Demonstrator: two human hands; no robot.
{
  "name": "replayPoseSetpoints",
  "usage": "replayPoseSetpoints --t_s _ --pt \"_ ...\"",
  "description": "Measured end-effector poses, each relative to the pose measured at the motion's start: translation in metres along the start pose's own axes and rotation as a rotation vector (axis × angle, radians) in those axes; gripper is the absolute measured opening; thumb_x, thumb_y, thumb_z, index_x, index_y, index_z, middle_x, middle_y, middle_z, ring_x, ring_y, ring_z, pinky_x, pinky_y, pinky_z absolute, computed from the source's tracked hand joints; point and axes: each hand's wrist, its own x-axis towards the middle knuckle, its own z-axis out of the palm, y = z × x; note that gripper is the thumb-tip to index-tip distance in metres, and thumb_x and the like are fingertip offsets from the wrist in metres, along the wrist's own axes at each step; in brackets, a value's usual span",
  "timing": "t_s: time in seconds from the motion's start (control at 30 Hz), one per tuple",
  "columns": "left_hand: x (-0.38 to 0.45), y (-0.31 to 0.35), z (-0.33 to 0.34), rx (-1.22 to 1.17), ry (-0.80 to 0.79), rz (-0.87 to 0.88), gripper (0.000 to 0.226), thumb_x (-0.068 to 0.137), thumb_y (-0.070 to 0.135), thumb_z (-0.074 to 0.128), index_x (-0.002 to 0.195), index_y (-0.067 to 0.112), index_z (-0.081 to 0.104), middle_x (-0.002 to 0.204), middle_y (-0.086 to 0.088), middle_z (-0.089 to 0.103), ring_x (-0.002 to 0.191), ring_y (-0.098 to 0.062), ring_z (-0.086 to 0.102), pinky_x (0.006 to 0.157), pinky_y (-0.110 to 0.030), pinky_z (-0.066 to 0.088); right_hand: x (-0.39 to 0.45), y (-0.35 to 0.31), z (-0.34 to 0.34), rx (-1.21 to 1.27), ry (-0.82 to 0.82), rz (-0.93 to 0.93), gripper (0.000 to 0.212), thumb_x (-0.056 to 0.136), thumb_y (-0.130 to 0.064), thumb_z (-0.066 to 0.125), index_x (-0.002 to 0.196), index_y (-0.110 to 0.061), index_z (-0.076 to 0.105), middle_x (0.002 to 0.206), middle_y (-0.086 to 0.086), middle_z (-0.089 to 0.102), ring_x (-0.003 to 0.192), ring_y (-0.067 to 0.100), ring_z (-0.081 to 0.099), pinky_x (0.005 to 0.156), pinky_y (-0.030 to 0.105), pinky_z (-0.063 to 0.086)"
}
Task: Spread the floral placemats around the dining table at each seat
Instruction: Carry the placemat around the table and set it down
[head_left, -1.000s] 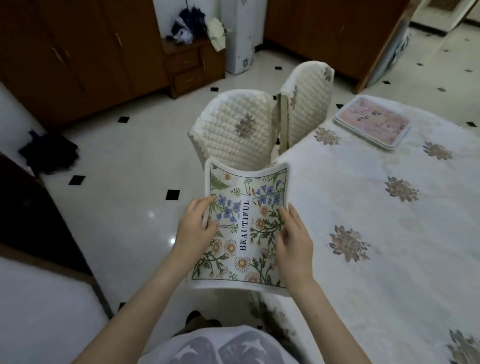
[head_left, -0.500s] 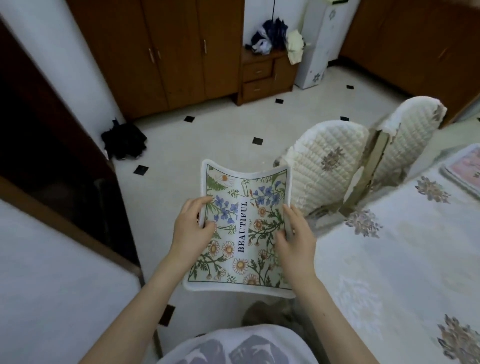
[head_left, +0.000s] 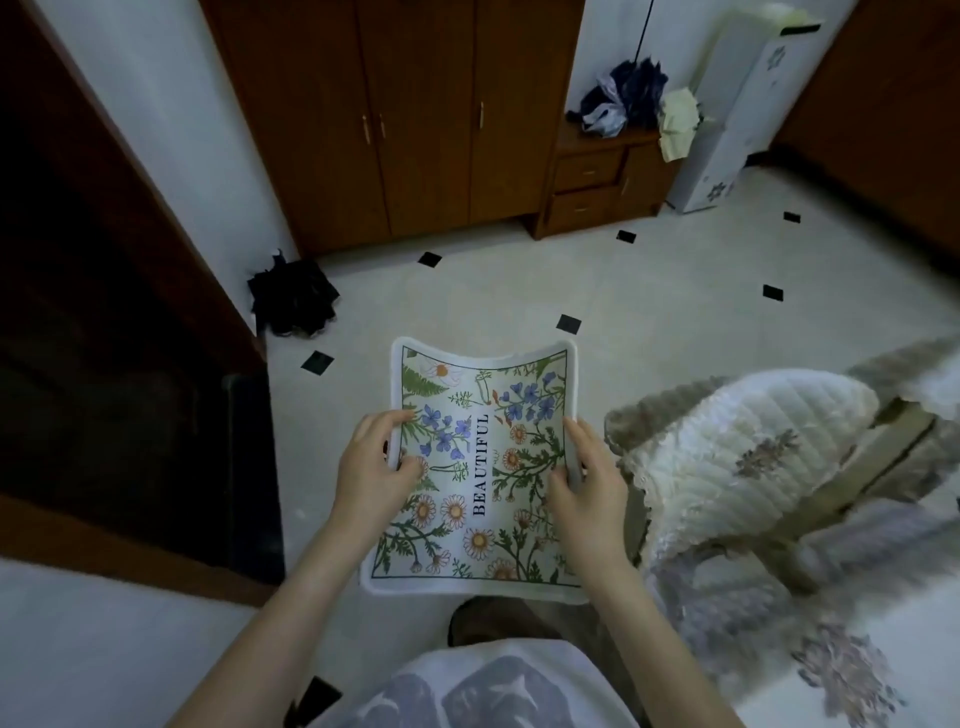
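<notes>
I hold a floral placemat (head_left: 480, 467) in the air over the floor, white-edged with blue and daisy flowers and the word BEAUTIFUL down its middle. My left hand (head_left: 371, 470) grips its left edge, thumb on top. My right hand (head_left: 589, 486) grips its right edge. The mat sags slightly between them. The dining table (head_left: 852, 670), under a pale cloth with flower motifs, shows only as a corner at the lower right, to the right of the mat.
A quilted white chair (head_left: 737, 467) stands close on the right, beside the table. Brown wardrobes (head_left: 395, 119) and a small drawer cabinet (head_left: 597, 187) line the far wall. A dark bundle (head_left: 293, 299) lies on the tiled floor. A dark doorway (head_left: 104, 338) is at left.
My view has swung left, away from the table. The chairs and table slid to the right edge and the pink mat on the table left the view. Both hands keep the same grip.
</notes>
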Motion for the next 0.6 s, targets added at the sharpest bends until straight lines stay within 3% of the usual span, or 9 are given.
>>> replayPoseSetpoints --t_s 0.13,0.3,0.6 --pt "0.068 0.022 0.005 -0.016 0.024 0.006 0.049 0.079 0.002 0.064 0.123 0.021 0.054 0.117 0.01 0.05 0.108 -0.006 0.048 0.089 -0.023 0.04 0.072 -0.016 0.003 0.024 -0.001 -0.005 0.058 0.083 0.007 0.053 0.137 -0.014 0.047 0.145 0.004 0.045 0.131 0.004 0.034 0.113 0.033 0.032" --pt "0.139 0.027 0.016 -0.019 0.034 0.023 0.047 0.078 0.002 0.065 0.12 0.02 0.056 0.112 0.009 0.051 0.106 -0.011 0.051 0.089 -0.03 0.045 0.146 -0.018 0.014 0.027 0.022 -0.017 0.058 0.081 0.007 0.053 0.136 -0.011 0.048 0.141 0.006 0.05 0.13 0.018 0.046 0.104 0.044 0.044" --pt "0.289 0.013 0.035 -0.061 -0.068 0.039 0.047 0.078 0.0 0.064 0.118 0.025 0.057 0.11 0.01 0.053 0.101 -0.012 0.055 0.078 -0.019 0.043 0.262 -0.018 0.076 0.038 0.094 0.081 0.059 0.079 0.005 0.051 0.133 -0.018 0.051 0.137 0.001 0.054 0.126 0.018 0.05 0.101 0.045 0.046"
